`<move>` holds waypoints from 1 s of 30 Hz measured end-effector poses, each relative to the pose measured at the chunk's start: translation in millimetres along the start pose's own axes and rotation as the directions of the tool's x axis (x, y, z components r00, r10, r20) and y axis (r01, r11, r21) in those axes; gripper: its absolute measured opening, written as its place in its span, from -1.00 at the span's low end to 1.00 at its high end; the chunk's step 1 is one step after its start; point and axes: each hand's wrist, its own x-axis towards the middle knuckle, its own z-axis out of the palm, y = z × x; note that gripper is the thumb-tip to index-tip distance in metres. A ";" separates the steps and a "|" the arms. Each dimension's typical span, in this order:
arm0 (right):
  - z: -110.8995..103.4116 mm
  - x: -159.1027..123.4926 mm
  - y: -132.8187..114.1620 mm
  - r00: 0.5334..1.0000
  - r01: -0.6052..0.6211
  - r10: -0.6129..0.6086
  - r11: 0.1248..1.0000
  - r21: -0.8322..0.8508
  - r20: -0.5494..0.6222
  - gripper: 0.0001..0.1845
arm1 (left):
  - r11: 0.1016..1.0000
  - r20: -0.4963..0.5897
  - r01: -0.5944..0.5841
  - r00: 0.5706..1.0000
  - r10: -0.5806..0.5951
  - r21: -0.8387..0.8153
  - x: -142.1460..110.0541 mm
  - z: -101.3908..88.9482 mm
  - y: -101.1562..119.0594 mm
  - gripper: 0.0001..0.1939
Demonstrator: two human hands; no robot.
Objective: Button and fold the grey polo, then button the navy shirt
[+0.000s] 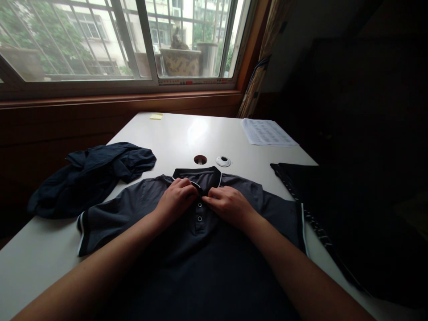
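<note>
A dark grey polo shirt (147, 209) with white trim lies flat, face up, on the white table (187, 133), collar toward the window. My left hand (176, 199) and my right hand (228, 203) meet at the top of its button placket, just below the collar. Both have curled fingers pinching the fabric at the top button. Two white buttons (199, 211) show below my fingertips.
A crumpled dark garment (93, 176) lies at the table's left edge. Folded dark clothing (334, 209) sits at the right. A sheet of printed paper (267, 132), a yellow sticky note (156, 117), a cable hole (200, 159) and its white cap (223, 161) are farther back.
</note>
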 end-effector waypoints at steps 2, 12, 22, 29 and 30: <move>0.4 0.1 0.0 1.000 0.000 0.000 1.000 0.011 -0.006 -0.78 | 1.000 0.014 -0.002 1.000 0.002 0.009 0.2 -0.4 -1.1 -0.93; 1.8 -0.6 0.8 1.000 0.000 0.001 0.999 0.046 -0.021 -0.77 | 0.981 0.101 -0.186 0.979 0.180 0.055 1.8 -8.3 -10.8 -0.87; 3.4 -1.8 1.4 1.000 -0.024 0.025 0.997 0.067 -0.016 -0.74 | 0.904 0.303 -0.417 0.877 0.372 0.095 3.8 -21.9 -12.1 -0.71; 5.4 -2.6 2.0 0.999 -0.035 0.036 0.996 0.079 -0.015 -0.75 | 0.881 0.251 -0.467 0.864 0.436 0.077 2.3 -20.6 -15.2 -0.71; 6.1 -2.8 2.3 0.999 -0.035 0.036 0.995 0.091 -0.019 -0.76 | 0.881 0.240 -0.469 0.864 0.443 0.060 1.7 -20.0 -16.3 -0.73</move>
